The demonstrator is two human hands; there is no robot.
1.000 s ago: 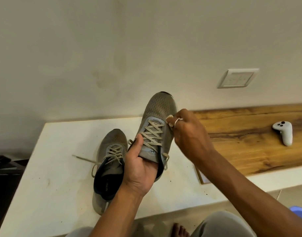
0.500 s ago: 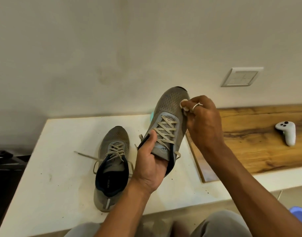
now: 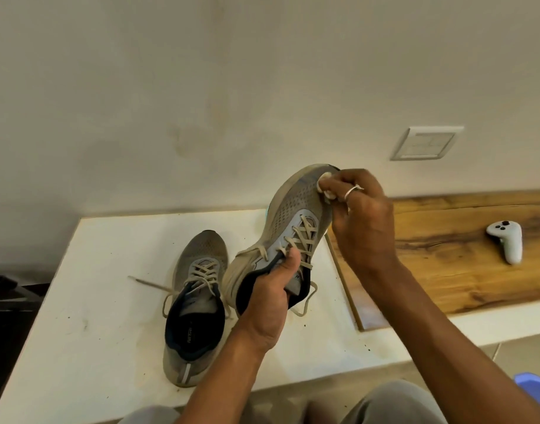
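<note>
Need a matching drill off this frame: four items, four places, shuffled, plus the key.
Items:
1. raised shoe
2. other shoe
3. white wad
4. controller

Places:
A. lying on the wooden board
B. gripped by the left hand
C. pinched in the right hand, against the raised shoe's toe
D. sitting on the white table

Pairs: 1-B, 2-D, 3-C, 4-A

We see open desk (image 3: 88,301) left of the resting shoe (image 3: 195,304), while the controller (image 3: 507,240) occupies the wooden board (image 3: 440,270).
</note>
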